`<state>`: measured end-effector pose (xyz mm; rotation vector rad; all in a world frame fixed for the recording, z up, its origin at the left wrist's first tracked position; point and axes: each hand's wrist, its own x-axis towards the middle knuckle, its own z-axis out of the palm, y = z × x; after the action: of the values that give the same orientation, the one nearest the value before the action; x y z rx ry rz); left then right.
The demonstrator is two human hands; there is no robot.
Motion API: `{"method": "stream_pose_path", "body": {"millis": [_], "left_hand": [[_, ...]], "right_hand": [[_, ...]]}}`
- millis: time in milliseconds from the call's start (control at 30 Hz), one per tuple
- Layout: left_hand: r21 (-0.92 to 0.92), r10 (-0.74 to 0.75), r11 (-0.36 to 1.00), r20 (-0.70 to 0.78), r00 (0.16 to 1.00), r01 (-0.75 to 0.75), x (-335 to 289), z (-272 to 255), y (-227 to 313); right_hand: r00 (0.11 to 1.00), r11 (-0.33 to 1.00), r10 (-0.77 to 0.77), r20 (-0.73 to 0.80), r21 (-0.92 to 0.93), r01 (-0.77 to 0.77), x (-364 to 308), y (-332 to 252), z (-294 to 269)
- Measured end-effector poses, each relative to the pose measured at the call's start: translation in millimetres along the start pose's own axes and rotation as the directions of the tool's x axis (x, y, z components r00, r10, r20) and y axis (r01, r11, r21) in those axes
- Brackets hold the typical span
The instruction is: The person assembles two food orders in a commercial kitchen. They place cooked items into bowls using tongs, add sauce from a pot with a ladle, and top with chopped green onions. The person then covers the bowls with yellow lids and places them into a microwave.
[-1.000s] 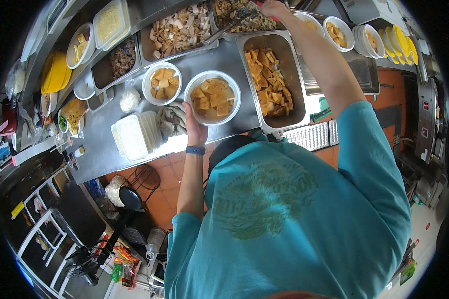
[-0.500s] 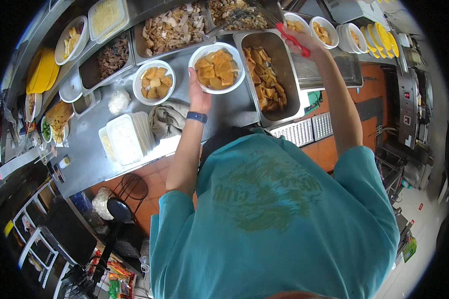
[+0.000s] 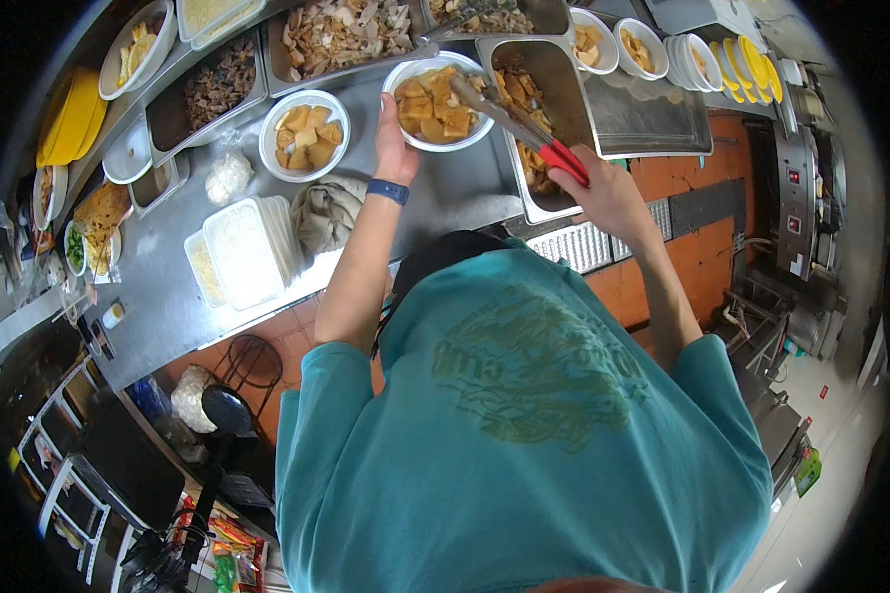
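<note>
My left hand (image 3: 397,150) grips a round white bowl (image 3: 443,147) by its left side. Golden-brown chunks of food (image 3: 427,107) fill the bowl; they look like tofu and radish pieces. In my right hand (image 3: 603,193) are metal tongs with red handles (image 3: 564,162), closed around the grips. The tongs' tips reach over the bowl's right part, at the food; whether they pinch a piece I cannot tell. Under the tongs lies a deep steel pan (image 3: 576,84) of similar brown pieces, partly hidden. A second filled bowl (image 3: 305,178) sits left of my left hand.
Pans of chopped meat (image 3: 346,38) and darker meat (image 3: 211,86) line the far side. A stack of white lidded boxes (image 3: 242,252), a grey cloth (image 3: 328,212) and a knotted plastic bag (image 3: 229,178) lie on the steel counter. More bowls (image 3: 643,51) stand far right.
My right hand has come down and toward me, bringing the tongs from beyond the pan to the bowl. My left hand still holds the bowl. The whole view has shifted slightly.
</note>
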<state>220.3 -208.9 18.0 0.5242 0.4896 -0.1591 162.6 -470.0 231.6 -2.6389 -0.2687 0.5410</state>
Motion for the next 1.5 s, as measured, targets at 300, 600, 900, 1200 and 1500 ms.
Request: {"method": "stream_pose_path", "body": {"millis": [300,600,900,1200,1500], "left_hand": [[-0.008,-0.009,1.0,0.004,1.0,0.009,-2,-9,-11],[-0.003,0.033,0.999,0.02,0.999,-0.033,-4,-9,-20],[0.067,0.104,0.993,-0.036,0.994,-0.102,-23,11,-17],[0.064,0.164,0.986,-0.122,0.979,-0.157,-63,9,-24],[0.065,0.171,0.984,-0.097,0.98,-0.165,-50,10,-11]], "right_hand": [[0.999,0.976,-0.014,-0.045,-0.217,0.004,-23,-20,-5],[0.998,0.994,-0.067,-0.003,-0.085,0.066,-15,15,-20],[0.989,0.966,-0.135,-0.062,-0.23,0.117,188,75,-67],[0.957,0.817,-0.267,0.112,-0.501,0.287,397,116,7],[0.918,0.675,-0.068,0.391,0.695,-0.246,267,117,-59]]}}
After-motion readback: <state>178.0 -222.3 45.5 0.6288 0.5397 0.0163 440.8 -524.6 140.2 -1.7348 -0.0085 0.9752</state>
